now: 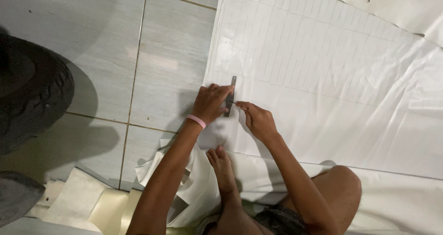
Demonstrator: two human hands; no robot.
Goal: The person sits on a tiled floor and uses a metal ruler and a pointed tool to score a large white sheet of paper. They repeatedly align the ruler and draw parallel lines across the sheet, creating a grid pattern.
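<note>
bare knee [344, 182] and foot [221, 165] rest nearest, on a large white sheet of material [350, 101] spread over the grey tiled floor [115, 55], likely pinning it flat. just beyond, the left hand [211, 103], with a pink wristband [197, 121], presses a narrow dark flat ruler-like strip [230, 96] down near the sheet's left edge, fingers closed over it. the right hand [258, 119] pinches a thin marking tool against the strip, seemingly ruling lines. a black tyre [32, 92] sits far left.
</note>
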